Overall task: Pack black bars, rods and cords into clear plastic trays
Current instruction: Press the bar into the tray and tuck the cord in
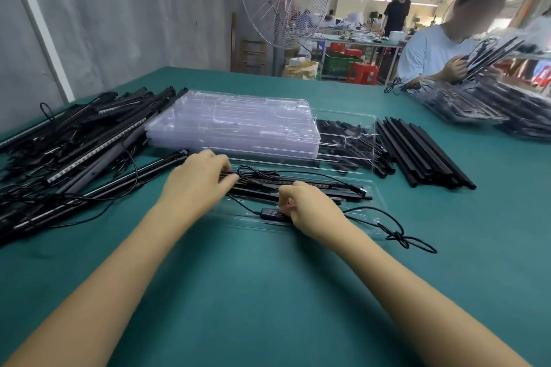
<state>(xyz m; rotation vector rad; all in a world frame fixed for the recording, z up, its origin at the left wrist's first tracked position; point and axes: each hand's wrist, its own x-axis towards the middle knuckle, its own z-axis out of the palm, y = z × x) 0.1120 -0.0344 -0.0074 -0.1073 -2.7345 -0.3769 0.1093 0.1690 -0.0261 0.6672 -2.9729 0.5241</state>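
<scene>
I see clear tray (238, 219) flat on green table (268, 292), dead ahead. Glossy, edges hard to trace. Black bars (298, 185) lie lengthwise inside. Thin cord (394, 236) coiled over them, knotted loop spilling off right rim onto table. Left hand (202, 179): fingers curled over bars' left ends. Right hand (307, 208): fingers pinching inline controller (269, 212), buttons just visible, right half hidden under knuckles. Can't make out tray's compartments.
</scene>
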